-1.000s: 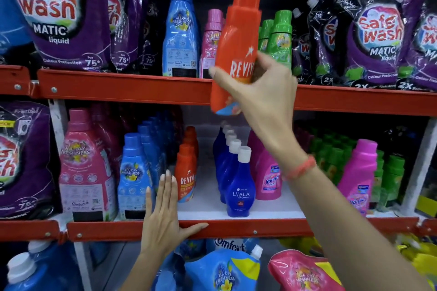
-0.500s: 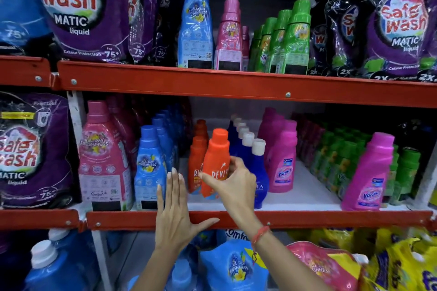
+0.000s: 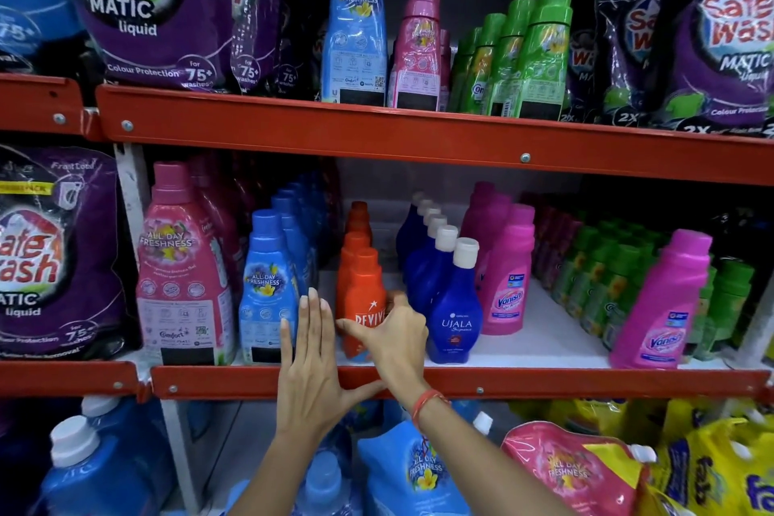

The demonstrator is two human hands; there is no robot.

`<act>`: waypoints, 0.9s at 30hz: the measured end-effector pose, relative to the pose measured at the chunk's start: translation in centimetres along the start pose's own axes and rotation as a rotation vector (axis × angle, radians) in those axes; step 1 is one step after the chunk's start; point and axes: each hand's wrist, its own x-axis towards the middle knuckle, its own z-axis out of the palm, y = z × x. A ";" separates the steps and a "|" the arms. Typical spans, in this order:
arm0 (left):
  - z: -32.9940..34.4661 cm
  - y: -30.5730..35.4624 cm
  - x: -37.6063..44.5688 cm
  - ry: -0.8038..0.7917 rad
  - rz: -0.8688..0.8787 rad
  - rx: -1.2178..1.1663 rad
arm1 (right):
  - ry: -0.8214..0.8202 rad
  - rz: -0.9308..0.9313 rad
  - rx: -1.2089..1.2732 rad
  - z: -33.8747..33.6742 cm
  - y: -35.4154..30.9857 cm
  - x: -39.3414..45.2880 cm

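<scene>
An orange Revive bottle (image 3: 365, 293) stands upright at the front of the middle shelf, first in a short row of orange bottles. My right hand (image 3: 396, 337) grips its lower body, thumb across the label and fingers behind it. A red band circles that wrist. My left hand (image 3: 312, 364) lies flat with straight fingers against the red front rail of the shelf (image 3: 544, 383), just left of the bottle, fingertips in front of a blue softener bottle (image 3: 268, 289).
A blue Ujala bottle (image 3: 454, 308) with a white cap stands right of the orange one, then pink Vanish bottles (image 3: 504, 281) and green bottles. Purple detergent pouches (image 3: 50, 256) fill the left. The upper shelf rail (image 3: 419, 138) runs overhead. Pouches and jugs sit below.
My right hand brought the orange bottle down from in front of the upper shelf to the front of the orange row on the middle shelf. The left hand stayed on the rail.
</scene>
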 end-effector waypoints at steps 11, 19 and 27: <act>0.1 -0.1 0.0 -0.044 -0.006 0.029 | -0.073 -0.099 -0.092 -1.5 1.2 0.4; -0.2 0.0 -0.2 -0.057 -0.008 0.032 | 0.316 -0.362 0.111 -11.0 6.2 0.6; -0.2 0.0 -0.2 -0.046 -0.001 0.048 | 0.753 -0.200 -0.088 -19.7 16.3 3.6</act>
